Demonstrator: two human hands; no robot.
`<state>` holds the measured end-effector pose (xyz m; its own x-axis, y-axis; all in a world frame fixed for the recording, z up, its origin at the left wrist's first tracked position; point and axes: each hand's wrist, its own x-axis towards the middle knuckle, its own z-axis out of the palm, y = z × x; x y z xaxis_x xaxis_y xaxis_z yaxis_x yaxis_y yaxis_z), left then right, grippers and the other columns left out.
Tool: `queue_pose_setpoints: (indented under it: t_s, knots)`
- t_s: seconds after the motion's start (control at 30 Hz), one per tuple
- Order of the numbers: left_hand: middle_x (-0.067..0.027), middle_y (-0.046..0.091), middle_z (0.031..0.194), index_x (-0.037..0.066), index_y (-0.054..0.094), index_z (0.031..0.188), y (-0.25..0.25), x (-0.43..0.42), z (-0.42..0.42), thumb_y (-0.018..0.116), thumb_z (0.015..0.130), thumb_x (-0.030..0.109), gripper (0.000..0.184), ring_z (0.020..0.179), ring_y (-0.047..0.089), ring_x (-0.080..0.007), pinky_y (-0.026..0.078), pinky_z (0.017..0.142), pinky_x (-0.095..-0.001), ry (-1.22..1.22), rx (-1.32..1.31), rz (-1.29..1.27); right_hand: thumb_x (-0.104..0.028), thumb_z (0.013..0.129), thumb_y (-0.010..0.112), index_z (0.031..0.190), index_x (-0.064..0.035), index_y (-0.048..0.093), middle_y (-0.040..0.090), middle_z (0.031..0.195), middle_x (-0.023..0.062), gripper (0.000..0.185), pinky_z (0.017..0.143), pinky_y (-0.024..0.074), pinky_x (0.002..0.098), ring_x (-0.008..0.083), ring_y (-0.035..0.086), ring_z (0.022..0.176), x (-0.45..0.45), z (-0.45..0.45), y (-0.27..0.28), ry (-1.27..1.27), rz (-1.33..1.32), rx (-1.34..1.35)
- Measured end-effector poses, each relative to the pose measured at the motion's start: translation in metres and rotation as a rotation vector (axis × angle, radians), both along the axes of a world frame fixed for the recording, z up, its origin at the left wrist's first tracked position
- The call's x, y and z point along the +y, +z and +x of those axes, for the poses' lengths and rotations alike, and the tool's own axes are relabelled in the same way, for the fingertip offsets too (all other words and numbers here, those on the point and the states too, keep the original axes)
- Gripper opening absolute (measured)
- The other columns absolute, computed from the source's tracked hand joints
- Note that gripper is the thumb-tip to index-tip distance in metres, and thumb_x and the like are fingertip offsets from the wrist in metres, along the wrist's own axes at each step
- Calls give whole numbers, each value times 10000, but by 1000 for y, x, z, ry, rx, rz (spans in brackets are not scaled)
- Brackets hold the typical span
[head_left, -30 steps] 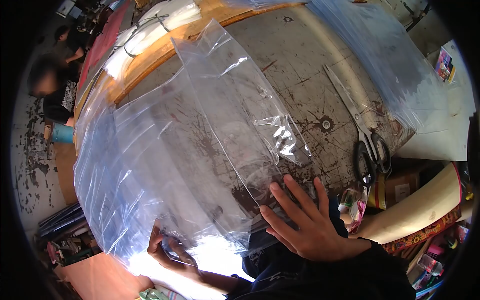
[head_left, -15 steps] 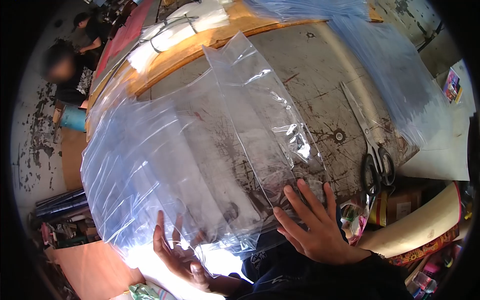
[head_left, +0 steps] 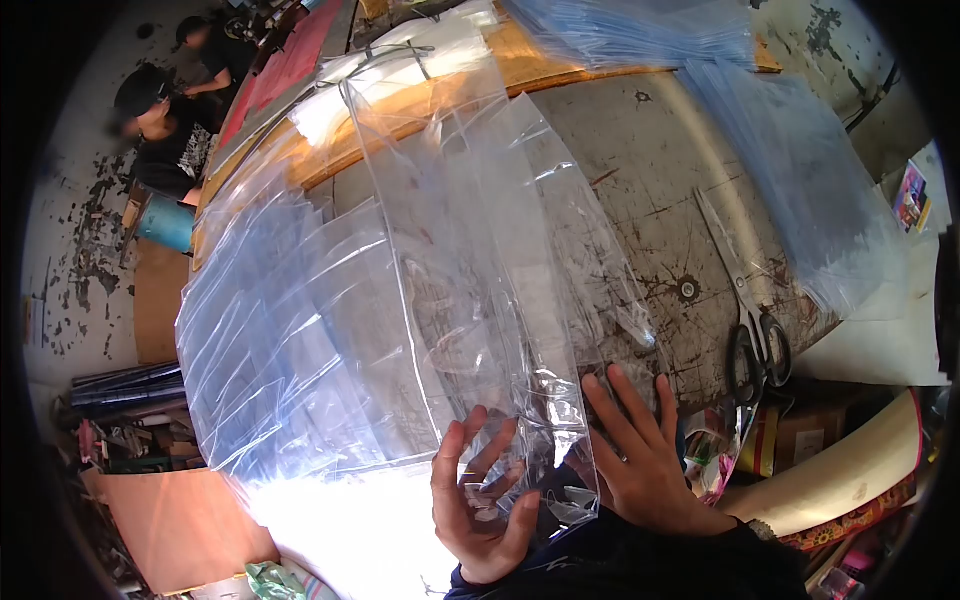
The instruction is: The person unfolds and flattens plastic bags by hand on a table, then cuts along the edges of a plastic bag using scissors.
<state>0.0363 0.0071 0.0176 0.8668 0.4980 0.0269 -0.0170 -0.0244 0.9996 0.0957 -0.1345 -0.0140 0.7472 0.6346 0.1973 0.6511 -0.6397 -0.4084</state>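
A clear plastic sleeve (head_left: 440,230) lies slantwise over other clear sleeves on the scratched worktop, its far end reaching the wooden board. At its near edge, my left hand (head_left: 478,525) has curved fingers showing through the plastic and the thumb on the near side; the sleeve appears held between them. My right hand (head_left: 645,465) rests flat just to the right, fingers spread, on the near end of the sleeves. A fanned pile of bluish clear sleeves (head_left: 270,340) spreads to the left of both hands.
Black-handled scissors (head_left: 745,300) lie right of the sleeves. More bluish sleeves (head_left: 800,180) hang over the right side, with another stack (head_left: 640,30) on the wooden board (head_left: 540,60). A rolled sheet (head_left: 840,460) is below right. Two people sit at far left.
My left hand has moved right, bringing a clear sleeve across the others towards my right hand. My right hand stays nearly in place. The view has shifted slightly.
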Motion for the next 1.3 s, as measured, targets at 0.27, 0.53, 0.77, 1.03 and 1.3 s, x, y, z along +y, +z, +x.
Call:
queue_pose_setpoints:
  t_s: [0.27,0.53,0.77,1.03,1.3]
  knots:
    - [-248,388,1302,-29,248,1355,-13,-3,6,682,692,-76,793,1150,499,-328,538,789,-314,-73,-19,208,-147,767,632,1186,-87,525,347,1392,157,437,1044,129,575,317,281,1323,-11,9,19,36,66,289]
    - [-220,379,1334,39,223,1392,-15,-8,8,724,714,116,847,1180,466,-321,484,827,-334,-19,86,179,-269,755,672,1001,-63,586,258,1441,200,332,1078,-3,491,326,124,1377,-35,32,33,133,457,884]
    - [-230,345,1350,43,187,1402,-20,-10,10,685,712,101,853,1195,446,-328,473,843,-361,-51,39,279,-144,721,725,818,-80,583,308,1427,152,183,1090,80,471,297,197,1361,-32,30,31,104,454,810]
    - [-245,385,1332,63,61,1424,-22,-13,12,644,705,83,925,1203,443,-322,457,870,-387,-108,3,361,-74,715,707,770,-70,596,369,1394,147,123,1079,114,503,289,231,1351,-31,28,25,58,456,741]
    - [-253,387,1335,42,40,1426,-20,-14,13,605,685,55,932,1228,419,-345,443,895,-399,-166,5,420,-36,731,660,767,-55,594,403,1372,149,78,1070,159,510,306,268,1334,-31,27,23,52,461,704]
